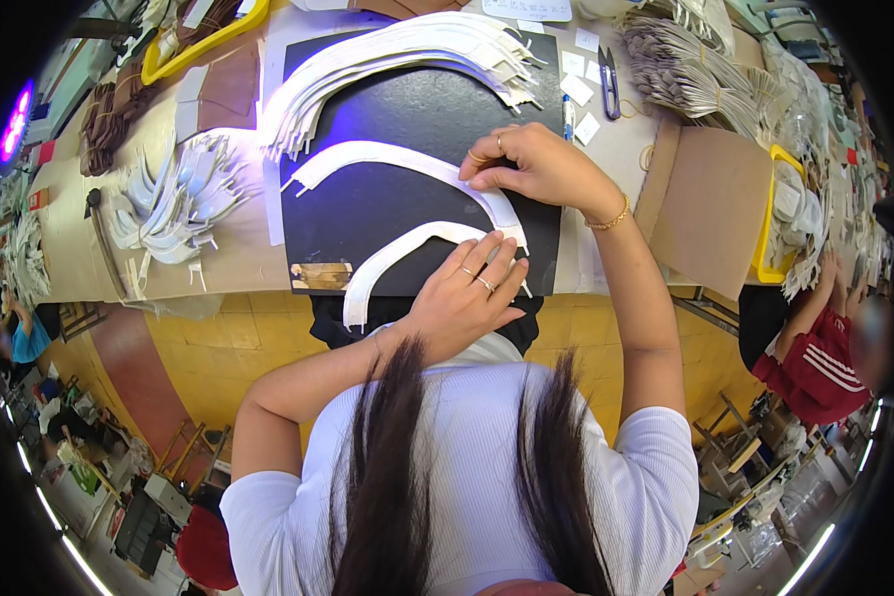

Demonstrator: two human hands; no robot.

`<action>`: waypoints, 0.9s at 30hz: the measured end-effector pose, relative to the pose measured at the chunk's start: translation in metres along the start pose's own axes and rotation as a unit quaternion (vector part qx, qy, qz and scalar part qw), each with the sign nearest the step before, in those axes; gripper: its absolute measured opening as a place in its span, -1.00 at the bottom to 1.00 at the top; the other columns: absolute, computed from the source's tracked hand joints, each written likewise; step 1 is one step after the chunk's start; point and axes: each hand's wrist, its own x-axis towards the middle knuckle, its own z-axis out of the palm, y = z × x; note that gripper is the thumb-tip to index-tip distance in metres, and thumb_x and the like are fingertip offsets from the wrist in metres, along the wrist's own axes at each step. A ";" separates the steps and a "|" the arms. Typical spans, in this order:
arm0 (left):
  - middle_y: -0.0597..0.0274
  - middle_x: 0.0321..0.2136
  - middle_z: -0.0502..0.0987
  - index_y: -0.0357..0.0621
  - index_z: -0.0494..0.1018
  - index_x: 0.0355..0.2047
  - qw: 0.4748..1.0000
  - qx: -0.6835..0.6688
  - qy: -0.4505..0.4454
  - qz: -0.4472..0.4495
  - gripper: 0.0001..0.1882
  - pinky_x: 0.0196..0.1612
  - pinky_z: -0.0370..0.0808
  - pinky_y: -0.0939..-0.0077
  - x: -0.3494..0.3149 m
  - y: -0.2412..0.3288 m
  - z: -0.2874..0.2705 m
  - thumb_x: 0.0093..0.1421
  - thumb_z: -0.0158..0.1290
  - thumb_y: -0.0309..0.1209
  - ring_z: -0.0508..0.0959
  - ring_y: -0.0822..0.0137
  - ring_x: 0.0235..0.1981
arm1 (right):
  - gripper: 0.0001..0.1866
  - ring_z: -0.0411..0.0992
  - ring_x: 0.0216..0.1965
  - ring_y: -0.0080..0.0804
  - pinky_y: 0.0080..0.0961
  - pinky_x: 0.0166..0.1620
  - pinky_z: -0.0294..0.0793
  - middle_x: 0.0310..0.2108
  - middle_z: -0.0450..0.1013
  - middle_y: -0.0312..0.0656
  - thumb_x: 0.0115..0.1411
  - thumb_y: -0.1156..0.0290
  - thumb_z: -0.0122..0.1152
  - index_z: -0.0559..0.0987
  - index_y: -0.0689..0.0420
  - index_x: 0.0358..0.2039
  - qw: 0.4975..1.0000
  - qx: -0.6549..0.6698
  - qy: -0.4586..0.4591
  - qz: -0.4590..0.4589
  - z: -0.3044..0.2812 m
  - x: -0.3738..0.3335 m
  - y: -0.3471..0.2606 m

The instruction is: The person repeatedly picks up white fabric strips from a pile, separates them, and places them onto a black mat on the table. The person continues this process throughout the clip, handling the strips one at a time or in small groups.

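Two white curved strap-like strips with stitched edges and thin cord ends lie on a black board (313,228). My left hand (467,298) rests flat, fingers outstretched, over the right end of the nearer strip (377,270), its fingertips reaching the lower end of the farther strip (368,152). Over that farther strip's right-hand bend is my right hand (541,169), thumb and forefinger pinched together at its edge. What is between those fingertips is too small to make out. A fanned stack of similar white strips (387,60) lies at the board's far side.
Small thread snips (610,84), a pen (568,117) and paper slips (587,128) lie right of the board. Bundled pale strips (184,199) are at left, brown bundles and a yellow tray (154,62) beyond. Cardboard (710,209) is at right, near another person's red sleeve (815,368).
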 end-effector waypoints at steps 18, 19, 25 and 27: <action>-0.13 0.24 0.27 -0.07 0.37 0.16 1.000 -0.010 -0.006 -0.015 -0.32 0.21 0.32 0.10 0.004 0.002 -0.001 0.08 0.26 -0.08 0.34 0.00 0.22 | -0.85 0.56 -0.36 -0.17 -0.37 -0.23 0.50 -0.40 0.59 -0.09 0.13 0.41 0.28 0.66 0.15 -0.28 1.000 -0.026 -0.008 -0.010 0.002 0.002 0.002; -0.11 0.23 0.28 -0.07 0.37 0.16 1.000 -0.011 -0.005 -0.018 -0.33 0.21 0.32 0.09 0.004 0.002 -0.001 0.09 0.26 -0.08 0.33 0.00 0.22 | -0.85 0.55 -0.37 -0.17 -0.37 -0.24 0.50 -0.41 0.59 -0.09 0.13 0.40 0.29 0.66 0.15 -0.28 1.000 -0.027 -0.008 -0.010 0.003 0.003 0.001; 0.01 0.11 0.35 -0.03 0.41 0.14 1.000 0.000 0.003 -0.009 -0.38 0.20 0.33 0.09 0.001 0.002 0.002 0.11 0.25 -0.08 0.29 0.01 0.24 | -0.85 0.54 -0.38 -0.16 -0.34 -0.25 0.49 -0.42 0.58 -0.09 0.12 0.40 0.29 0.66 0.14 -0.30 0.999 -0.039 -0.015 -0.010 0.002 0.003 0.000; 0.01 0.10 0.36 -0.02 0.41 0.13 1.000 -0.002 0.008 -0.009 -0.39 0.20 0.34 0.09 0.001 0.002 0.002 0.11 0.25 -0.09 0.29 0.01 0.23 | -0.85 0.54 -0.38 -0.16 -0.34 -0.25 0.49 -0.42 0.58 -0.09 0.12 0.39 0.29 0.66 0.14 -0.30 0.999 -0.036 -0.016 -0.010 0.002 0.003 0.000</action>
